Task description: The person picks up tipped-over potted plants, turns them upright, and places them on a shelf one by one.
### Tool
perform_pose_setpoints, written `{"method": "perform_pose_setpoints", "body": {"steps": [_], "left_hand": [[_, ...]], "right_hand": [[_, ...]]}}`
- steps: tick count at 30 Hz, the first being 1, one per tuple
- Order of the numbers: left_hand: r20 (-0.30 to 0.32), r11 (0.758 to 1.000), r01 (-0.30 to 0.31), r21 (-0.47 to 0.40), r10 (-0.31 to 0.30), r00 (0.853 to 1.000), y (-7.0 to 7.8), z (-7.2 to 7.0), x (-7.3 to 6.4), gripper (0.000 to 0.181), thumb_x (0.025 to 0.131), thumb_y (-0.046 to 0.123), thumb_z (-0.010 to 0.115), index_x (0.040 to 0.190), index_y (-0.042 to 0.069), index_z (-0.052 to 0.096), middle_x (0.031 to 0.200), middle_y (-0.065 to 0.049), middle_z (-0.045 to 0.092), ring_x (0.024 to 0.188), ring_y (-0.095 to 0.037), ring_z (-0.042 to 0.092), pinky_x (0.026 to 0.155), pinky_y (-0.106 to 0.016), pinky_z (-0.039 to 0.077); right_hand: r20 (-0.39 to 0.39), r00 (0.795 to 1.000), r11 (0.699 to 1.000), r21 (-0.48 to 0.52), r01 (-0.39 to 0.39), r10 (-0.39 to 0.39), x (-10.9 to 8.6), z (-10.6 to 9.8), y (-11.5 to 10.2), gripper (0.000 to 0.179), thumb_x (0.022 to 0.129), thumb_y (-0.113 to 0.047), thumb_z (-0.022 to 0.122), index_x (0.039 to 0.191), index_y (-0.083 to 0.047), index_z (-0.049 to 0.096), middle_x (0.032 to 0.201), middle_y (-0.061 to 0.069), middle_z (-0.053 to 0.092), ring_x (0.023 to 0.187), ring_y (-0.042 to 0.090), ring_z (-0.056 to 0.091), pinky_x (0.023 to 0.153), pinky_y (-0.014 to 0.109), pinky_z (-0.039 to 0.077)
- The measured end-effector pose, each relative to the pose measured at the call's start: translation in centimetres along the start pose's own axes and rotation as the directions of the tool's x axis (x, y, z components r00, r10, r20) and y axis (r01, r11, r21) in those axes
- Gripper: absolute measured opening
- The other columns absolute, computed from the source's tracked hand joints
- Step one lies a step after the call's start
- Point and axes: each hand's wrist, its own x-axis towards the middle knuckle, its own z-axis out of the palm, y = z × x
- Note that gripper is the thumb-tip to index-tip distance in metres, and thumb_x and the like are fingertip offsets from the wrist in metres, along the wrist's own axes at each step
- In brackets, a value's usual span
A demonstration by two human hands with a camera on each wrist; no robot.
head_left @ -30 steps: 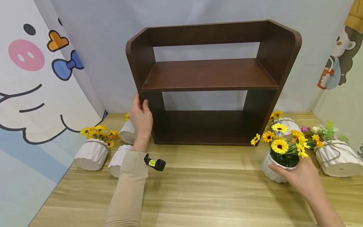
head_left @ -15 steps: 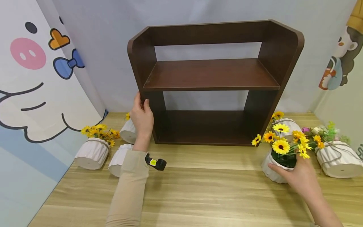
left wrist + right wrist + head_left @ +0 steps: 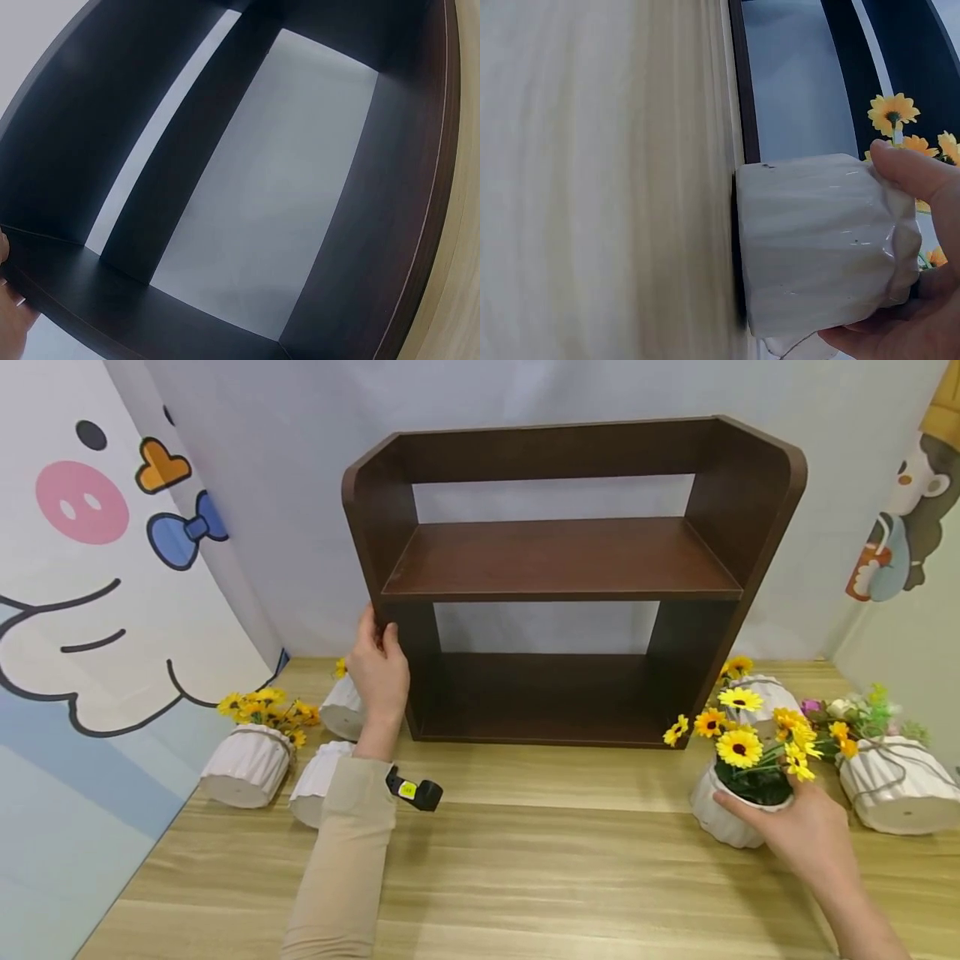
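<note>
My left hand (image 3: 380, 675) grips the left side panel of a dark brown two-tier wooden shelf (image 3: 555, 556), just below its middle board. In the left wrist view, fingertips (image 3: 11, 315) show at the panel's edge. At the shelf's front right corner, my right hand (image 3: 810, 827) holds a white ribbed flowerpot (image 3: 723, 818) by its rim, thumb on the near side. Yellow artificial daisies (image 3: 741, 748) rise from it. The right wrist view has the pot upright, its base right at the tabletop, with the fingers wrapped around the far side of the rim.
Left of the shelf, several white pots lie tipped over, one with yellow flowers (image 3: 246, 764). To the right lies a pot of mixed flowers (image 3: 900, 785), and another white pot (image 3: 765, 697) is behind the held one. The wooden table (image 3: 540, 877) stretches in front.
The head view has shifted slightly, so the scene sits a little further right. Both hands keep their holds, and the shelf and the flowerpot stay in nearly the same place.
</note>
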Motion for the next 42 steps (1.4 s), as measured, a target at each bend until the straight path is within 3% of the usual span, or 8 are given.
{"method": "perform_pose_setpoints", "body": {"steps": [6,9,16,23,27,34,38,42], "left_hand": [[0.0,1.0,-0.004,0.005,0.004,1.0,-0.1,0.2,0.0,0.032,0.091,0.01,0.053,0.122,0.004,0.055,0.111,-0.017,0.063,0.093,-0.029,0.063,0.083,-0.04,0.048],[-0.001,1.0,-0.006,0.01,0.006,1.0,-0.2,0.2,0.0,0.032,0.091,0.01,0.053,0.122,0.003,0.055,0.11,-0.018,0.063,0.092,-0.029,0.063,0.082,-0.04,0.048],[0.008,1.0,-0.003,-0.002,0.003,1.0,-0.1,0.1,0.1,0.035,0.092,0.011,0.051,0.126,0.004,0.053,0.117,-0.016,0.06,0.101,-0.028,0.06,0.086,-0.039,0.047],[0.011,1.0,-0.001,-0.006,0.001,1.0,0.1,0.1,0.1,0.035,0.092,0.011,0.052,0.126,0.004,0.053,0.117,-0.017,0.06,0.101,-0.029,0.06,0.086,-0.04,0.047],[0.014,1.0,0.002,-0.013,-0.002,1.0,0.2,0.2,0.1,0.036,0.092,0.01,0.052,0.127,0.004,0.053,0.119,-0.017,0.06,0.102,-0.029,0.06,0.086,-0.039,0.047],[0.012,1.0,0.024,-0.007,-0.024,1.0,0.3,0.3,0.0,0.036,0.092,0.01,0.052,0.127,0.003,0.053,0.12,-0.016,0.059,0.103,-0.03,0.06,0.087,-0.04,0.046],[0.005,0.999,0.034,0.003,-0.034,0.999,0.1,0.2,0.0,0.036,0.092,0.011,0.052,0.126,0.004,0.053,0.12,-0.016,0.059,0.102,-0.03,0.06,0.087,-0.04,0.046],[0.008,0.999,0.031,0.005,-0.031,0.999,0.0,0.1,-0.1,0.035,0.092,0.012,0.052,0.126,0.004,0.053,0.119,-0.015,0.06,0.102,-0.03,0.06,0.088,-0.04,0.046]], "right_hand": [[-0.073,0.997,1.0,0.014,0.022,-0.021,-0.7,-0.2,-1.2,0.096,0.066,-0.062,0.069,0.115,0.018,0.048,0.109,0.042,0.048,0.091,0.058,0.046,0.067,0.057,0.04],[-0.101,0.993,0.997,0.028,0.066,-0.063,-1.0,-0.7,-2.3,0.096,0.067,-0.061,0.068,0.121,0.015,0.047,0.112,0.04,0.049,0.094,0.057,0.047,0.066,0.057,0.04],[-0.125,0.971,0.976,0.046,0.213,-0.206,-1.2,-1.9,-4.9,0.094,0.075,-0.055,0.064,0.138,0.005,0.031,0.13,0.035,0.039,0.111,0.056,0.038,0.081,0.065,0.032],[-0.217,0.928,0.945,0.056,0.322,-0.303,-1.1,-2.9,-7.5,0.09,0.072,-0.05,0.069,0.136,0.003,0.037,0.101,0.029,0.057,0.088,0.044,0.053,0.068,0.055,0.04],[-0.256,0.895,0.916,0.075,0.395,-0.365,-0.7,-3.4,-8.9,0.086,0.072,-0.046,0.071,0.135,0.002,0.04,0.114,0.029,0.055,0.093,0.041,0.053,0.073,0.056,0.04],[-0.25,0.868,0.884,0.082,0.46,-0.429,-0.2,-4.2,-11.4,0.086,0.071,-0.046,0.072,0.136,0.0,0.04,0.126,0.028,0.049,0.1,0.041,0.051,0.077,0.057,0.039],[-0.302,0.82,0.839,0.1,0.534,-0.486,0.2,-4.1,-12.7,0.082,0.069,-0.042,0.075,0.132,0.0,0.045,0.122,0.025,0.054,0.075,0.027,0.06,0.068,0.043,0.045],[-0.339,0.777,0.797,0.111,0.594,-0.531,0.4,-4.0,-13.7,0.079,0.066,-0.038,0.079,0.129,0.0,0.05,0.114,0.021,0.059,0.05,0.007,0.047,0.055,0.028,0.039]]}}
